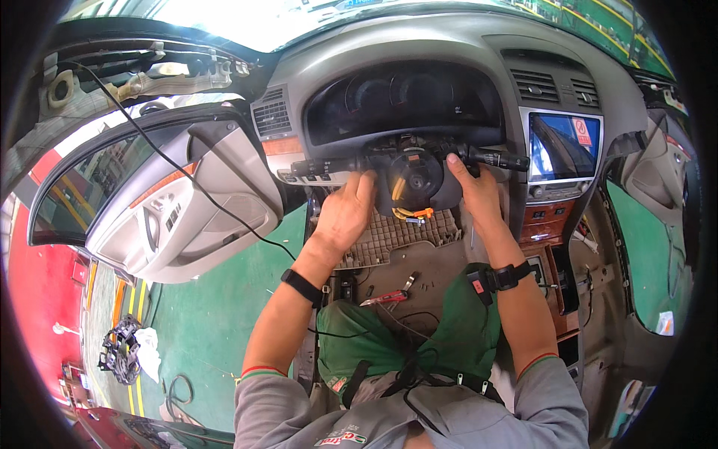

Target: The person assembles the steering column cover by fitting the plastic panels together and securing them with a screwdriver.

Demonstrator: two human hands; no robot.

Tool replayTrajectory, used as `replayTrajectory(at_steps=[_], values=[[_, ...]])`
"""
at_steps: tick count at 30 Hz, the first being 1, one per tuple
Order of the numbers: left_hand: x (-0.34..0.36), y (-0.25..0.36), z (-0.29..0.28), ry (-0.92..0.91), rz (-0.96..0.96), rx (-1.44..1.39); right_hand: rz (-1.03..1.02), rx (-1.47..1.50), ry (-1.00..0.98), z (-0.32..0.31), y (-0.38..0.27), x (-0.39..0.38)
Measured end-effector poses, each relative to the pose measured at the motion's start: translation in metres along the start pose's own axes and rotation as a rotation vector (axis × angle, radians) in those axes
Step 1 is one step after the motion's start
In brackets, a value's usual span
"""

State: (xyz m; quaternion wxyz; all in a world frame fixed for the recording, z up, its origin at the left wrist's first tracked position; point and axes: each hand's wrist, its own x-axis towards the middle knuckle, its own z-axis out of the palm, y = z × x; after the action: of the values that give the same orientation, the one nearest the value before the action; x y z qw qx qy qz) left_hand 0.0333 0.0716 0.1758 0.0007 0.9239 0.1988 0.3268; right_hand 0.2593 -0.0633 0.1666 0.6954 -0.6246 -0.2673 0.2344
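The steering column (416, 178) faces me without a steering wheel. At its middle is a round black hub, with yellow wiring and an orange connector (423, 213) hanging below. My left hand (347, 211) grips the left side of the black column cover (383, 196), under the left stalk (323, 167); its fingertips are partly hidden. On the other side, my right hand (477, 188) holds the cover's right edge beside the right stalk (497, 158). Its thumb points up along the edge, and its other fingers are hidden behind.
Behind the column stands the instrument cluster (404, 101); a screen (565, 146) is to its right. The driver's door (187, 202) hangs open at left. A red-handled tool (385, 298) lies between my legs. A black cable (217, 198) crosses the door opening.
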Motion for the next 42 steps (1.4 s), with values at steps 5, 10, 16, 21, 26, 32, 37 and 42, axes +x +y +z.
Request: replayTrajectory(at_steps=[5,10,16,21,26,32,37,42], values=[[0.008,0.002,-0.011,-0.099,0.181,0.258,-0.045,-0.168,0.046,-0.001,0.014,0.013],[0.000,-0.016,-0.010,-0.173,0.208,0.305,0.028,-0.161,0.035,0.001,0.001,0.007],[0.019,0.002,-0.022,-0.222,0.284,0.453,0.118,-0.126,0.052,-0.004,-0.002,0.008],[0.014,0.000,-0.018,-0.206,0.251,0.521,0.069,-0.112,0.079,0.007,-0.004,0.004],[0.011,-0.001,-0.007,-0.166,0.175,0.543,0.122,-0.159,0.023,0.003,-0.004,0.008],[0.019,0.003,-0.001,-0.047,0.196,0.560,0.048,-0.106,0.029,-0.006,0.008,0.018],[0.012,0.006,0.008,0.036,0.069,0.579,0.165,-0.207,-0.026,0.001,-0.014,0.002],[0.019,0.009,0.013,0.039,0.044,0.564,0.089,-0.164,0.045,-0.006,-0.001,0.011]])
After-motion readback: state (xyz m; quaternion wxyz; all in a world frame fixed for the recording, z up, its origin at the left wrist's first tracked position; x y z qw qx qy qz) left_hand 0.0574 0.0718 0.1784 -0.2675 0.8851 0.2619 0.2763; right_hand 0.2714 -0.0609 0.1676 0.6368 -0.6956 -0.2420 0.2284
